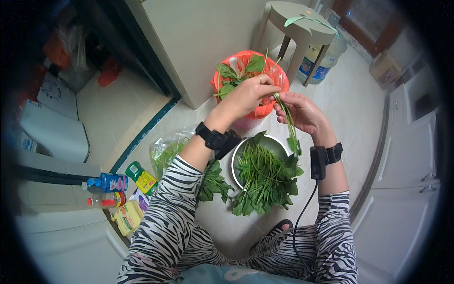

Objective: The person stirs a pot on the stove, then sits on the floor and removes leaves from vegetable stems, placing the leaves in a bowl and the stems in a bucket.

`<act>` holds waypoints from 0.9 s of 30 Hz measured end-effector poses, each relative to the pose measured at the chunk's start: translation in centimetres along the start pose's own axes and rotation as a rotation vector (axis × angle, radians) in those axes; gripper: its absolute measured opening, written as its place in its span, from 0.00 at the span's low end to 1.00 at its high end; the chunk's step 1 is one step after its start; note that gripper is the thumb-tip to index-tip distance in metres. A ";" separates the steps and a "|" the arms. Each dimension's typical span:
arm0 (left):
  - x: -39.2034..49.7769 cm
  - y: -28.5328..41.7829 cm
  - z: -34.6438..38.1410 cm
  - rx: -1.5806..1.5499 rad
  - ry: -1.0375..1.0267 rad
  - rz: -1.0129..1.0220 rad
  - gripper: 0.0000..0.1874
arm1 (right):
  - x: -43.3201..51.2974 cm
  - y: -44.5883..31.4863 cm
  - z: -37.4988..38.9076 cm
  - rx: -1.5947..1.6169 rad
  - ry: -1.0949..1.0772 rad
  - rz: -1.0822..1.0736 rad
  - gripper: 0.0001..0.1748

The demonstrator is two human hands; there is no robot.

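Both hands meet just over the front right of a bin lined with a red plastic bag (264, 113). My right hand (301, 110) holds a leafy green stalk (288, 115) near its top, and the leaves hang down. At the stalk's upper end, the fingertips of my left hand (248, 93) are pinched together on it. Discarded leaves and stems (227, 72) lie inside the bag. Below my hands a white-rimmed bowl (234, 167) carries a heap of leafy greens (266, 177) that spills over its front and right side.
More greens (212, 183) lie left of the bowl, by a clear plastic bag of greens (170, 152). Several cleaning bottles, including a green bottle (142, 177), stand farther left. A stool (294, 21) and a large water bottle (324, 64) are behind the bin. White cabinets (404, 152) line the right.
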State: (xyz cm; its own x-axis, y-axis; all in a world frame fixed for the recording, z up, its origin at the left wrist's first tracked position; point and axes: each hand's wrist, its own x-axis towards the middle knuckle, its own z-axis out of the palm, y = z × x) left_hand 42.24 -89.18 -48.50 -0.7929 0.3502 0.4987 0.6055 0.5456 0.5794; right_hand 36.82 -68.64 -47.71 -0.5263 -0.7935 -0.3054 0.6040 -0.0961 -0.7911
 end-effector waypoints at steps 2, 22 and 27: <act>-0.5 0.3 -0.5 0.065 -0.014 0.036 0.16 | 0.2 0.5 0.3 -0.152 0.033 0.003 0.11; -2.6 -2.3 1.5 -0.341 0.144 -0.359 0.12 | -0.8 3.9 2.2 -0.263 0.148 -0.241 0.13; -0.7 -7.8 -0.3 0.222 0.200 -0.165 0.17 | 0.0 8.1 -2.6 -0.140 0.249 0.187 0.14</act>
State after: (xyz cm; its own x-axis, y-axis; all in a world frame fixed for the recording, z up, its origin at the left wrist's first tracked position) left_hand 38.08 -93.93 -53.19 -0.8360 0.0992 0.5397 0.4232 0.7426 0.5191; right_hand 40.13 -67.89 -55.48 -0.5549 -0.6166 -0.5585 0.6249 0.1342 -0.7691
